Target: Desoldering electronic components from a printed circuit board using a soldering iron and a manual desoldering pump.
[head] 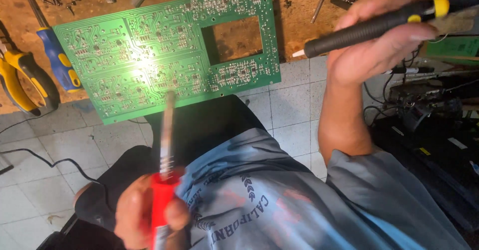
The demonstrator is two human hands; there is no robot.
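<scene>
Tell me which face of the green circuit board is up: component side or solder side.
Solder side up: the circuit board lies flat on the wooden bench, showing traces and solder joints, no component bodies.

green label (451, 46), right edge, beside cables

A: Circuit board (164, 55), at 11 o'clock: glossy green laminate, bright metal solder points. Bench (294, 25) beneath: rough, worn wood.

B: Tool (162, 180) at 7 o'clock: shiny metal shaft, smooth red plastic handle. Tool (374, 28) at 2 o'clock: matt black ribbed grip, yellow plastic bands. Floor (294, 110): speckled, dull tile.
</scene>
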